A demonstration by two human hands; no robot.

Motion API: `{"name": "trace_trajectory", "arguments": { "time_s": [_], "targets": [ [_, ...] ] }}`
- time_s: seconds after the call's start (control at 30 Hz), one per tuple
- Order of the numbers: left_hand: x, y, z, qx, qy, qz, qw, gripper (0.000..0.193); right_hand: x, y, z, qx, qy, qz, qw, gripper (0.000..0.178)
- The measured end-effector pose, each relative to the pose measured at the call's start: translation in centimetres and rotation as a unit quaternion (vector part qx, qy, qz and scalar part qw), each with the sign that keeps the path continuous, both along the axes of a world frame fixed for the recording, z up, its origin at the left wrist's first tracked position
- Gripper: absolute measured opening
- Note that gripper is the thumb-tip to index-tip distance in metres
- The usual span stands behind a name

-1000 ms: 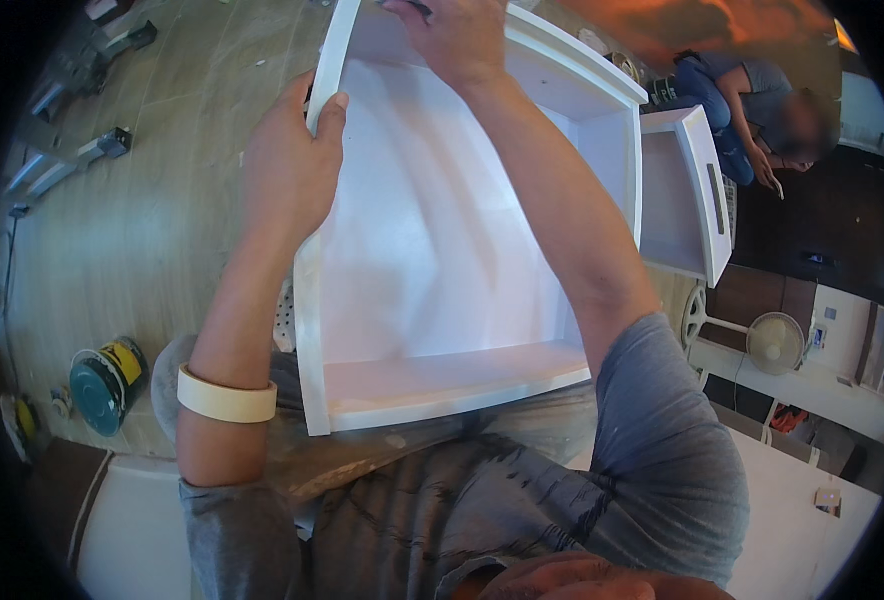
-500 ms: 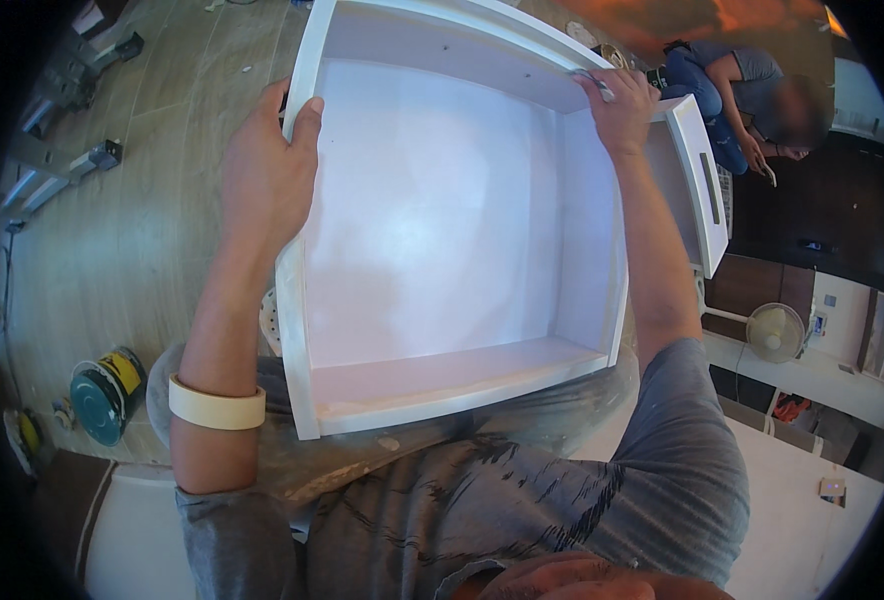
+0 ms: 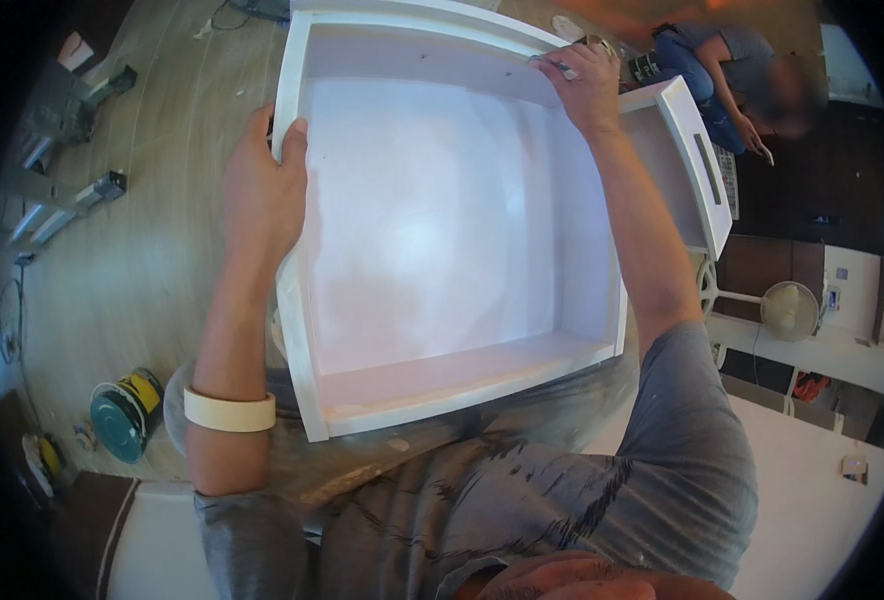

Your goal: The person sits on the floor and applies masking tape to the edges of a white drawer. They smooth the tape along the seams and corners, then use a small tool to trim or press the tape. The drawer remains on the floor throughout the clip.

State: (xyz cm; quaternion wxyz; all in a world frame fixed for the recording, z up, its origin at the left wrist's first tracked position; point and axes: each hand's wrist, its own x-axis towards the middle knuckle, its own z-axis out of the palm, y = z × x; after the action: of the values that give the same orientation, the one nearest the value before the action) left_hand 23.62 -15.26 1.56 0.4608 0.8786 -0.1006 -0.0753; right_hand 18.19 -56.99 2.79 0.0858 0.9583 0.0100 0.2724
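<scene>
White-painted drawer (image 3: 412, 240), open side up, lying across the person's lap and centred between the two arms; its near wall faces the grey shirt (image 3: 522, 490). The left hand (image 3: 267, 195) is closed over the drawer's left wall: the thumb lies along the top edge toward the inner side, while the fingers pass over the outer side, where they are mostly hidden. The gap between thumb and fingers is about as narrow as the wall it spans. The right hand (image 3: 589, 90) is at the far wall, near the far right corner, with its fingers curled in a narrow pinch upon a small pale piece (image 3: 564, 70); its material cannot be told. A cream tape roll (image 3: 230, 411) encircles the left forearm like a bracelet. Beyond the right forearm stands a second drawer (image 3: 704, 165), its white front bearing a dark handle. At upper right, a seated co-worker (image 3: 742, 75) holds a small light object. At lower left, a bucket (image 3: 120, 420) with a green lid rests on the plank-patterned floor (image 3: 152, 270).
</scene>
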Motion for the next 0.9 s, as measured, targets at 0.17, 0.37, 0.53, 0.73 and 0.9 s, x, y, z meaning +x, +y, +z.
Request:
{"name": "trace_trajectory", "arguments": {
  "time_s": [0.17,0.37,0.53,0.73,0.9],
  "targets": [
    [-0.1,-0.2,1.1,0.021,0.001,-0.008,1.000,0.046,-1.8,-1.8,1.2,0.011,0.024,-0.061,0.998,0.023],
    [-0.4,-0.1,0.9,0.031,-0.008,-0.015,0.999,0.048,-9.1,-3.9,5.1,0.203,-0.010,-0.219,0.954,0.012],
    [0.0,-0.2,0.3,0.031,-0.037,-0.026,0.999,0.050,-16.4,2.7,3.9,0.318,0.102,-0.126,0.934,0.027],
    [1.9,1.6,-1.6,-0.049,-0.100,0.029,0.993,0.051,-19.9,10.2,0.5,0.347,0.178,-0.041,0.920,0.038],
    [-0.7,3.7,4.3,-0.154,-0.061,0.073,0.984,0.035,-22.5,11.2,0.8,0.400,0.151,-0.085,0.900,0.023]
  ]
}}
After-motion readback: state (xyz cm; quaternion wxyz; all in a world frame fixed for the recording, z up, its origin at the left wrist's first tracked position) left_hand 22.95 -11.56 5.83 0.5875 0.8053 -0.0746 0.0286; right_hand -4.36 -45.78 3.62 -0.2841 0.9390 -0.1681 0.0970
